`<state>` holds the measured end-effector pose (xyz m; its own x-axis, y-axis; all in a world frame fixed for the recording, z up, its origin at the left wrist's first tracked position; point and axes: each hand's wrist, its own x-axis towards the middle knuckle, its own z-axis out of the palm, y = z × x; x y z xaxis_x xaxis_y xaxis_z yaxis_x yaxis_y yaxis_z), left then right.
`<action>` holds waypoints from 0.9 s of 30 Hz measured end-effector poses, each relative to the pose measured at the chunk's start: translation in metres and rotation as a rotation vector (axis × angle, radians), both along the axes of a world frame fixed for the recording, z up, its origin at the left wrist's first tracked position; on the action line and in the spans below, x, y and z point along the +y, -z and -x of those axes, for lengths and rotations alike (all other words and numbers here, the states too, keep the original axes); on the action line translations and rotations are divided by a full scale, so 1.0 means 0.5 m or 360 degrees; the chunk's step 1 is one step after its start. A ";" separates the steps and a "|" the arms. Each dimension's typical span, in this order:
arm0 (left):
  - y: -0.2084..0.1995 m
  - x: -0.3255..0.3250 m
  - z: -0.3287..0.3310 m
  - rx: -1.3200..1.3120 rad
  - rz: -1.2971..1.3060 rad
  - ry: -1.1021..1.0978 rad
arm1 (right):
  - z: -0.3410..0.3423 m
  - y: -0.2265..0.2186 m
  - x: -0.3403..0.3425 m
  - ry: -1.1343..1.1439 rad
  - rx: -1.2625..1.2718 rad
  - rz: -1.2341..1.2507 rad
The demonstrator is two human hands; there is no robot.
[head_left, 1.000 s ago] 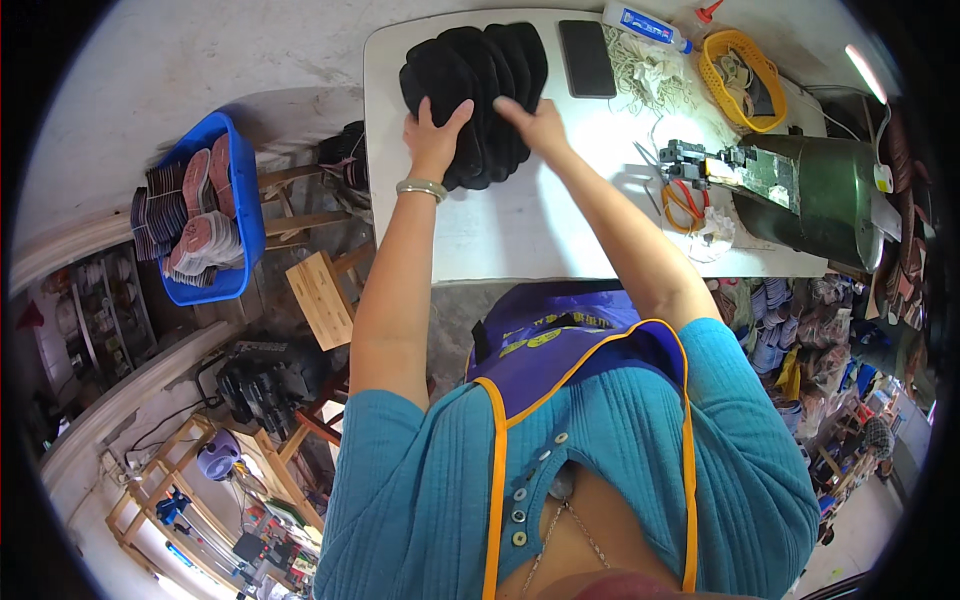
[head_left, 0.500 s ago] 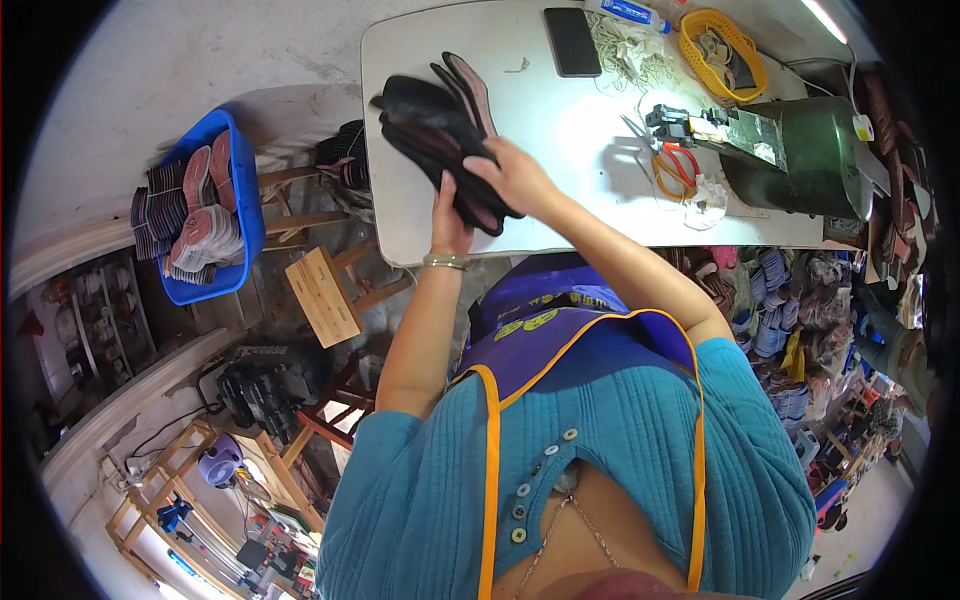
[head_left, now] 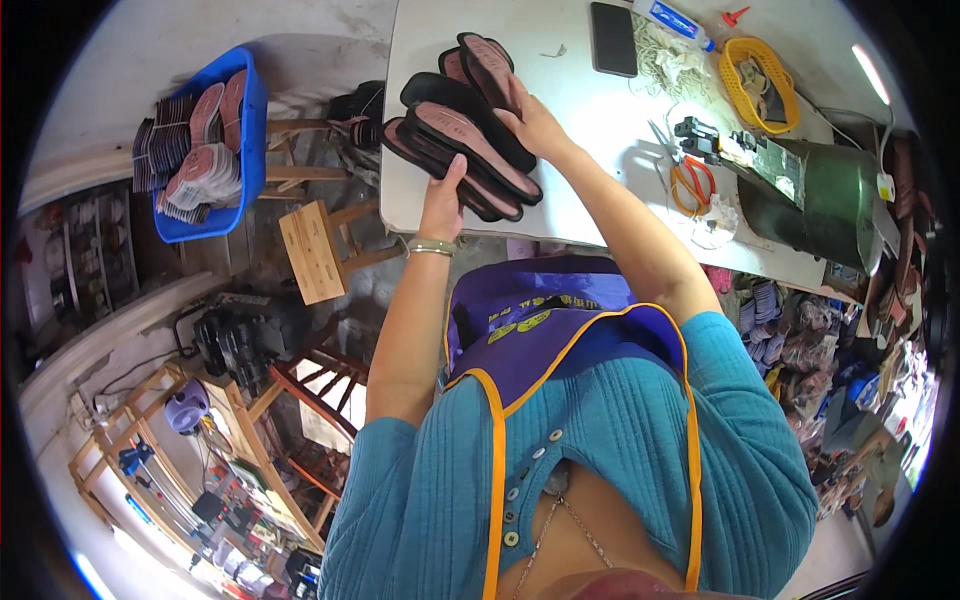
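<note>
My left hand (head_left: 441, 205) is closed on a small pile of shoe insoles (head_left: 470, 140) with pink tops and black rims, its thumb over their near edge. The rest of its fingers are hidden under the pile. My right hand (head_left: 535, 125) grips the side of another group of insoles (head_left: 487, 68), pink side up, just beyond the pile. Between the two groups a black underside shows. All of them are over the left part of the white table (head_left: 600, 180).
A blue basket (head_left: 252, 150) of bundled insoles stands left of the table, near a wooden stool (head_left: 310, 252). On the table are a phone (head_left: 613, 38), tangled string (head_left: 672, 65), a yellow basket (head_left: 790, 100), orange-handled scissors (head_left: 690, 188) and a green machine (head_left: 830, 205).
The insoles have turned from mostly black, edge-on, to pink side up and have fanned out into groups. The view has shifted slightly, with the table tilting.
</note>
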<state>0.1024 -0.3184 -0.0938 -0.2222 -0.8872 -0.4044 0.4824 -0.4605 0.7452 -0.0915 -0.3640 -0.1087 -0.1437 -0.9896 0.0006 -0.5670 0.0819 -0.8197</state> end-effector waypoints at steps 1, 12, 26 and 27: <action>-0.004 0.000 0.014 -0.0014 -0.0046 0.0012 | -0.008 0.009 -0.004 -0.0096 -0.0164 0.0026; -0.020 0.045 0.065 -0.0428 0.0155 0.0206 | 0.015 -0.070 0.146 -0.0121 0.0830 0.0595; -0.160 0.036 0.169 0.0262 0.0382 0.0085 | 0.034 -0.223 0.198 -0.0110 -0.0225 0.0750; -0.139 0.018 0.193 0.0013 0.0416 0.0192 | 0.055 -0.230 0.199 0.0001 -0.0210 0.0724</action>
<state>0.0057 -0.3095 -0.0243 -0.3349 -0.9280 -0.1630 0.4421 -0.3075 0.8426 -0.1191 -0.2643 0.0063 -0.1721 -0.8929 0.4160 -0.4557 -0.3022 -0.8373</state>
